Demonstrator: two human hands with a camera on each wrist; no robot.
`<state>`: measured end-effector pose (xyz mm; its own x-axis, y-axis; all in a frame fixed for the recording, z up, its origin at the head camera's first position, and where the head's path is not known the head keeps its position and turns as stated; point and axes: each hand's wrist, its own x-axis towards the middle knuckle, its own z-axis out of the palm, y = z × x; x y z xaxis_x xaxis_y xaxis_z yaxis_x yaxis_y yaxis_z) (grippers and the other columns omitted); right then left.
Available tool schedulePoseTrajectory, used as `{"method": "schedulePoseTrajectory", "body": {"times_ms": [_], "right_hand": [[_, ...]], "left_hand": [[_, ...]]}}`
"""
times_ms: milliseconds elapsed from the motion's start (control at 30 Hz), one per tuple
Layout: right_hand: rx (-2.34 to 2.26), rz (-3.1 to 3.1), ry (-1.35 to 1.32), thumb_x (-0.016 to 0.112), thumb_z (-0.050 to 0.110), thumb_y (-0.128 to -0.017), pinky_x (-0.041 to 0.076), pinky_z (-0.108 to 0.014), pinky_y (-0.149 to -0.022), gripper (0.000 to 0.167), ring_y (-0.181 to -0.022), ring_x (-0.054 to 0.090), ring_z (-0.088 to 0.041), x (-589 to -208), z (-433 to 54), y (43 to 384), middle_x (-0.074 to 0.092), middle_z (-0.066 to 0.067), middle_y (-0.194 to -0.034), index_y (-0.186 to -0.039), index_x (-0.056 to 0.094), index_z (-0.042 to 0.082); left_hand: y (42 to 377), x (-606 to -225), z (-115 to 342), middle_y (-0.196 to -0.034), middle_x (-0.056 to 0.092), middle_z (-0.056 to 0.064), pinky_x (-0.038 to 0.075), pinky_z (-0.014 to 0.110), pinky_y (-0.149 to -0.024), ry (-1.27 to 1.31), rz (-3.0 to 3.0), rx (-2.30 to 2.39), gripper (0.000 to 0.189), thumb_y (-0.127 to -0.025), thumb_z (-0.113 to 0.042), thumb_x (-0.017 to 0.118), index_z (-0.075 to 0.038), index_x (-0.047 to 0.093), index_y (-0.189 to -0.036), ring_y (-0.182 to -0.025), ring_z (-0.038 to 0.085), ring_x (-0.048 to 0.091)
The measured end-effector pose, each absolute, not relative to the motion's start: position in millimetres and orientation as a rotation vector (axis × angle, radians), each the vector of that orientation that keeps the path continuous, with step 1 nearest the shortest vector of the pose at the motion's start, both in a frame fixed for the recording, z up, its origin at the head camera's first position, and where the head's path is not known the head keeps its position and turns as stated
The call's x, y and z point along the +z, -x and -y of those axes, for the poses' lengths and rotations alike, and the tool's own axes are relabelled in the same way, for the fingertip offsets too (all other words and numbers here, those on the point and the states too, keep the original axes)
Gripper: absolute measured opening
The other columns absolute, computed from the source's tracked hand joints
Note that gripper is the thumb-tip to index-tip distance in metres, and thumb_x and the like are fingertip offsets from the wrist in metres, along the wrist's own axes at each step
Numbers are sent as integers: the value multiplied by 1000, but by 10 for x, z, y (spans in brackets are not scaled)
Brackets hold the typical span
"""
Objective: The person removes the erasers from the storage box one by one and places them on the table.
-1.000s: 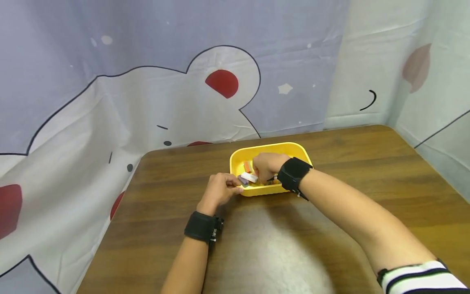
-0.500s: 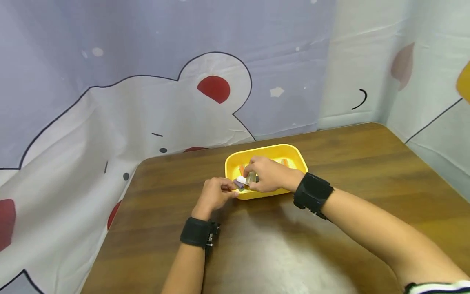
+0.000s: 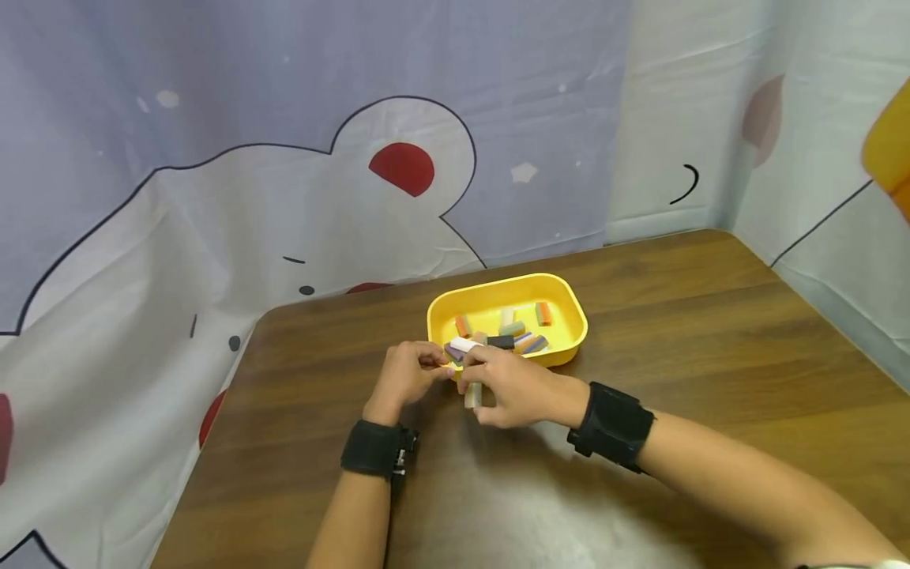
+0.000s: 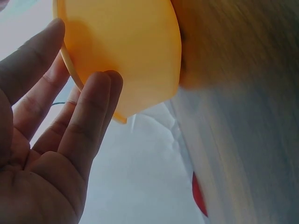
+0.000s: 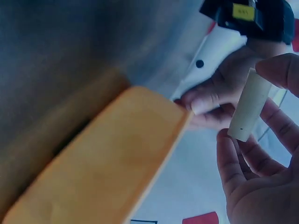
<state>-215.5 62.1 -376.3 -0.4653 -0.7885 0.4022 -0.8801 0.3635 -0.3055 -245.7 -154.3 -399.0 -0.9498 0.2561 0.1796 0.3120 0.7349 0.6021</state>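
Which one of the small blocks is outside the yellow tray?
The pale block pinched by the right hand; the other visible blocks lie inside the tray.

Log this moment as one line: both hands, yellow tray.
left hand: holds yellow tray by rim | right hand: pinches pale block, outside tray | inside tray: assorted colored blocks

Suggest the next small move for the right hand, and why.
Probably lower the right hand and set the pale block on the table in front of the yellow tray: its fingers pinch the block outside the tray's near side, while the left hand holds the tray.
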Motion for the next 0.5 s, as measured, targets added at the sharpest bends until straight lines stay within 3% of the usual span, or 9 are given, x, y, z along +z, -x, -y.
{"method": "schedulePoseTrajectory", "body": {"times_ms": [500], "right_hand": [[539,2726,-1537,79,18,-79,51,-22,-75,27,-85,57,-10,-4058,-495,2148,60,-5,-102,-103,71,6]], "left_hand": [[2444,-3984,1529,-90,71,0,56,29,-71,451,2852,-1041,10,-78,-15,83,-8,76,-81,-79,15,67]]}}
